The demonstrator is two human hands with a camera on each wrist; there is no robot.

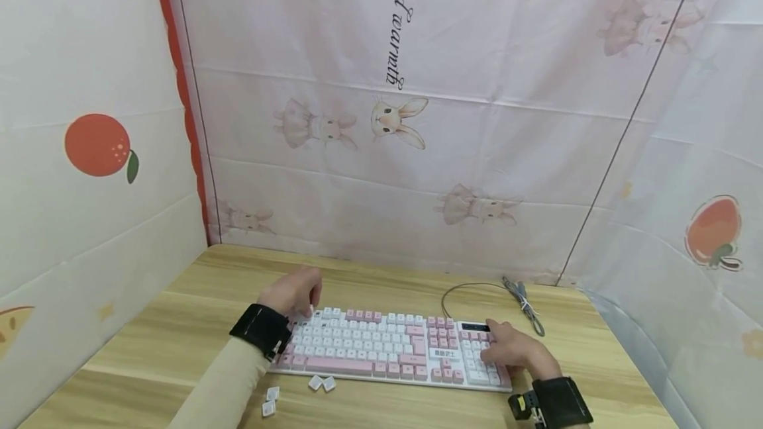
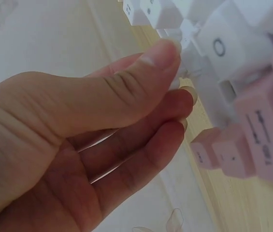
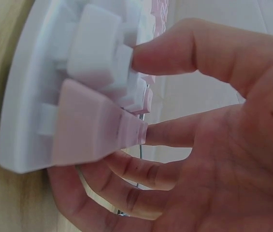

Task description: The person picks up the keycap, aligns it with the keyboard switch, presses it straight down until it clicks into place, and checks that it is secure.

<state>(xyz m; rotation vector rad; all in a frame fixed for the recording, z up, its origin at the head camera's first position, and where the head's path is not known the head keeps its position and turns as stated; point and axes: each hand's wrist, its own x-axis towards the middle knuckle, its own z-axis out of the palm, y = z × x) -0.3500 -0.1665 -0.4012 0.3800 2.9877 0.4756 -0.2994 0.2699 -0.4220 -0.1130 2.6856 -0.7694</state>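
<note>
Tabletop [image 1: 417,409]: left hand [image 1: 292,291] pinches keycap [image 2: 175,83], right [image 1: 517,348] grips keyboard [image 1: 363,346].

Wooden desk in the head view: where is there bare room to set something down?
The desk is bare behind the computer keyboard, between the left hand and grey cable, and in front, between the four loose keycaps and right wristband. Crowded: front left, keycaps beside the sleeve; back right, bundled cable.

My left hand [image 1: 292,292], far left, thumb drawn to index finger; my right hand [image 1: 514,347], nearer and right, thumb parted from bent fingers.
</note>
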